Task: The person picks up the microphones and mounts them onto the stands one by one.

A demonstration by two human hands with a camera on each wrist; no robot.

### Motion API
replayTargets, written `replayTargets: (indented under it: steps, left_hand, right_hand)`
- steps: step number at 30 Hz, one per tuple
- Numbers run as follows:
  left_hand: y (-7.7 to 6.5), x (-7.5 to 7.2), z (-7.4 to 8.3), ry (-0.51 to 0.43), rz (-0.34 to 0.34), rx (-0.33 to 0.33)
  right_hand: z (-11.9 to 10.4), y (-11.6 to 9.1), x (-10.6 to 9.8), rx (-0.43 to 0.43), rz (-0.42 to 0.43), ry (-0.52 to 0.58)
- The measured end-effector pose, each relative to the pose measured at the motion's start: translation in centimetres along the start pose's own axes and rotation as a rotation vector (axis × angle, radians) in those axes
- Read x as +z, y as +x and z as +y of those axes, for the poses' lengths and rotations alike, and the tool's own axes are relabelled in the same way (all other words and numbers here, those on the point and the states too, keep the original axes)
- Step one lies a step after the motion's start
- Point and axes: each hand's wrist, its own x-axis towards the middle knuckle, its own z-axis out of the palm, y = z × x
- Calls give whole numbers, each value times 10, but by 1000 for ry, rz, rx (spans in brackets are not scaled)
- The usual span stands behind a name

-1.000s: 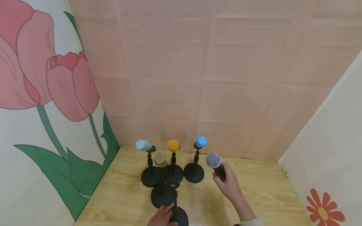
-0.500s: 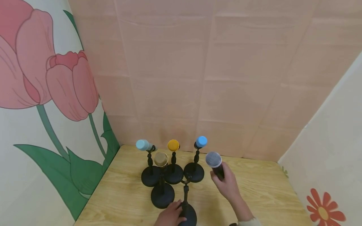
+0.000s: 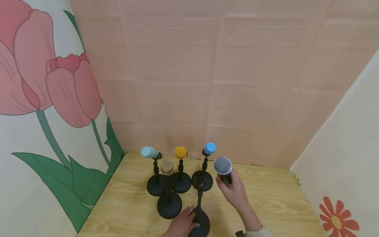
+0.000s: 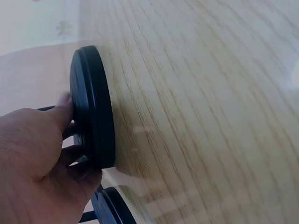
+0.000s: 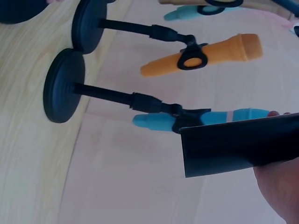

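My right hand [image 3: 235,192] grips a microphone with a grey mesh head [image 3: 223,165] and black handle, held above the table. In the right wrist view the flat end of its black handle [image 5: 233,148] sticks out past that hand. Low in the head view, my left hand [image 3: 182,223] holds a black microphone stand [image 3: 202,222] close to its round base. Thumb and fingers wrap about the stand's lower part in the left wrist view, next to the base disc [image 4: 96,109]. No microphone sits in this stand's clip, which overlaps the base behind it in the head view.
Several black stands with microphones stand close together: light blue [image 3: 149,152], orange [image 3: 180,152], blue [image 3: 210,148] and gold [image 3: 167,167]. The wooden table [image 3: 272,194] meets a pinkish cloth backdrop [image 3: 174,98]. Painted walls flank both sides.
The stand in my left hand has moved right, beyond the gold microphone's base. My right hand has shifted slightly left, with the microphone's mesh head tipping more toward the head camera.
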Motion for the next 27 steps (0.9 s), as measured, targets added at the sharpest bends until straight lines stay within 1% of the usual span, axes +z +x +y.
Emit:
replayTargets:
  steps: [5, 7, 10, 12, 14, 19, 22, 24, 27]
  left_hand:
    - [4, 1, 0, 5, 16, 16]
    - [5, 2, -1, 16, 23, 39]
    - [5, 3, -4, 158, 22, 198]
    - [5, 3, -6, 265, 36, 309]
    - [6, 4, -8, 329, 65, 389]
    - [7, 4, -10, 303, 112, 414]
    - [8, 4, -11, 323, 127, 452]
    - [8, 3, -13, 326, 126, 466]
    - [9, 3, -15, 341, 101, 471]
  right_hand:
    - [-10, 3, 1, -38, -2, 23]
    - [-13, 4, 1, -68, -8, 29]
    - [-18, 6, 1, -112, -22, 43]
    - [-22, 7, 0, -136, -39, 56]
    - [-26, 8, 0, -145, -52, 66]
    - [-36, 12, 1, -143, -78, 76]
    - [-39, 13, 2, -135, -103, 87]
    - [-40, 13, 4, -135, -125, 84]
    - [-41, 13, 5, -137, -171, 65]
